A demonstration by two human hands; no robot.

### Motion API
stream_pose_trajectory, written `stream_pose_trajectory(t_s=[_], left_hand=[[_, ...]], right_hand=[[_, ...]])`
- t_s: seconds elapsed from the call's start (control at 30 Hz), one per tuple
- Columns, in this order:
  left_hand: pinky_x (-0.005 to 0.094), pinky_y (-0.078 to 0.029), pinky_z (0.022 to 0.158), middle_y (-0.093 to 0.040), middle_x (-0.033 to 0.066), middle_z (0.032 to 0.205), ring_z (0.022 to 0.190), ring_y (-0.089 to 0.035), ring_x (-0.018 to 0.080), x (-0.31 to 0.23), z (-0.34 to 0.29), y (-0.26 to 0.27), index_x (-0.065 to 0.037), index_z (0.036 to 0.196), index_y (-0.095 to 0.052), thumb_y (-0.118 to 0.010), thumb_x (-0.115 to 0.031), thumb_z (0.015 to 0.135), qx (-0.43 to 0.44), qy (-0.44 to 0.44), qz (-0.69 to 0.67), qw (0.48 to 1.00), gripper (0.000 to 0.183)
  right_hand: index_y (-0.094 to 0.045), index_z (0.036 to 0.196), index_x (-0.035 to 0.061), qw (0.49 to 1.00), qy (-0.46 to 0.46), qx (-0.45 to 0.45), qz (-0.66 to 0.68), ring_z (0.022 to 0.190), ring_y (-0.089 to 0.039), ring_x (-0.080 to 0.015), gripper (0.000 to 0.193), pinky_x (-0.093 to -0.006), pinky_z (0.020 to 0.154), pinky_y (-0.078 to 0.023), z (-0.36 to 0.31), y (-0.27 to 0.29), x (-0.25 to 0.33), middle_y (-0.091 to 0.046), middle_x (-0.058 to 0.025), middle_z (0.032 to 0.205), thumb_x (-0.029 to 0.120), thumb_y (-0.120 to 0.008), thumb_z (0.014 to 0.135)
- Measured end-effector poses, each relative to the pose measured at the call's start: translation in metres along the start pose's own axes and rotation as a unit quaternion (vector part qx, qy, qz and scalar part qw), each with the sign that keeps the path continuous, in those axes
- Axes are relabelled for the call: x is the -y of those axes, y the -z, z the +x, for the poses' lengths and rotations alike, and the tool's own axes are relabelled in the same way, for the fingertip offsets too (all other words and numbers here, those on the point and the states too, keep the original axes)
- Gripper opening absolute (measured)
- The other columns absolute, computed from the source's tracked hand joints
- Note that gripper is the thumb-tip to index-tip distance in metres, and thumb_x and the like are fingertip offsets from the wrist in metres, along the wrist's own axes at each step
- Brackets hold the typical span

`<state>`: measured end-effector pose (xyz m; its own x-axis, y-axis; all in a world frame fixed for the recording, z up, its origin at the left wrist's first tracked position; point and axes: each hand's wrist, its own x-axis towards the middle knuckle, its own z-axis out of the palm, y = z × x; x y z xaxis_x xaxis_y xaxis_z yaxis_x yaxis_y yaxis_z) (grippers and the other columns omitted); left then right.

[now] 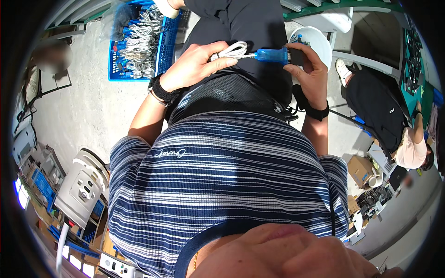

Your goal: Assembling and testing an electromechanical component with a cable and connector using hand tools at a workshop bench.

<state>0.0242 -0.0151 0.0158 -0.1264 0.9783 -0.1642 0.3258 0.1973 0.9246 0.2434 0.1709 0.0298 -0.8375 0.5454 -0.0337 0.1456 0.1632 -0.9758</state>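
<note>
My left hand point(197, 65) is closed on a coiled white cable point(232, 50) just in front of my striped shirt. The cable ends in a translucent blue connector point(272, 55), which my right hand point(309, 74) pinches between thumb and fingers at its far end, together with a small black part point(296, 56). The hands are held close together over my dark trousers. Each wrist wears a black band.
A blue crate point(116, 51) with several bundled white and blue cables stands on the grey floor at the upper left. A white bucket point(320, 39) sits by my right hand. Another person point(384, 116) in a black top sits at the right. A white machine point(85, 185) is at the lower left.
</note>
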Motion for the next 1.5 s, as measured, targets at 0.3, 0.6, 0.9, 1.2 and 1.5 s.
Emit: stream_pose_trajectory(t_s=[0.3, 0.6, 0.9, 1.2, 1.5], left_hand=[[0.0297, -0.038, 0.050, -0.054, 0.0075, 0.061, 0.052, -0.049, 0.0140, -0.003, 0.004, -0.006, -0.005, 0.097, -0.062, -0.063, -0.033, 0.090, -0.023, 0.012, -0.017, 1.000, 0.028], [0.0301, -0.039, 0.051, -0.057, 0.0084, 0.064, 0.053, -0.053, 0.0163, 0.001, 0.004, -0.006, -0.005, 0.096, -0.062, -0.065, -0.032, 0.088, -0.037, -0.012, 0.016, 0.999, 0.028], [0.0280, -0.037, 0.052, -0.055, 0.0073, 0.067, 0.055, -0.045, 0.0129, 0.009, 0.004, -0.008, -0.003, 0.103, -0.060, -0.066, -0.027, 0.089, -0.051, 0.000, 0.043, 0.998, 0.028], [0.0291, -0.045, 0.065, -0.062, 0.0088, 0.083, 0.072, -0.058, 0.0156, 0.013, 0.004, -0.003, -0.004, 0.111, -0.056, -0.070, -0.019, 0.084, -0.048, -0.025, 0.016, 0.998, 0.034], [0.0300, -0.049, 0.079, -0.065, 0.0070, 0.097, 0.089, -0.063, 0.0175, 0.013, 0.003, -0.006, -0.005, 0.113, -0.058, -0.071, -0.014, 0.082, -0.081, -0.029, 0.001, 0.996, 0.034]], right_hand=[[-0.043, 0.134, 0.0021, 0.902, -0.131, 0.055, 0.408, 0.087, -0.064, -0.0210, 0.061, -0.0292, 0.080, -0.050, 0.009, -0.006, -0.004, -0.054, -0.0193, 0.126, 0.048, -0.020, 0.101], [-0.042, 0.133, -0.0019, 0.864, -0.180, 0.088, 0.462, 0.085, -0.063, -0.0201, 0.060, -0.0306, 0.081, -0.052, 0.008, -0.006, -0.007, -0.056, -0.0189, 0.124, 0.045, -0.022, 0.102], [-0.042, 0.133, -0.0007, 0.905, -0.107, 0.111, 0.396, 0.091, -0.058, -0.0251, 0.051, -0.0339, 0.080, -0.051, 0.005, -0.003, -0.015, -0.052, -0.0183, 0.124, 0.037, -0.044, 0.099], [-0.043, 0.131, 0.0005, 0.902, -0.084, 0.078, 0.416, 0.083, -0.059, -0.0218, 0.048, -0.0312, 0.074, -0.050, 0.005, -0.002, -0.018, -0.055, -0.0182, 0.120, 0.037, -0.042, 0.099], [-0.049, 0.125, -0.0003, 0.928, -0.131, 0.049, 0.347, 0.079, -0.059, -0.0193, 0.047, -0.0289, 0.073, -0.048, 0.006, 0.008, -0.015, -0.057, -0.0142, 0.115, 0.037, -0.036, 0.101]])
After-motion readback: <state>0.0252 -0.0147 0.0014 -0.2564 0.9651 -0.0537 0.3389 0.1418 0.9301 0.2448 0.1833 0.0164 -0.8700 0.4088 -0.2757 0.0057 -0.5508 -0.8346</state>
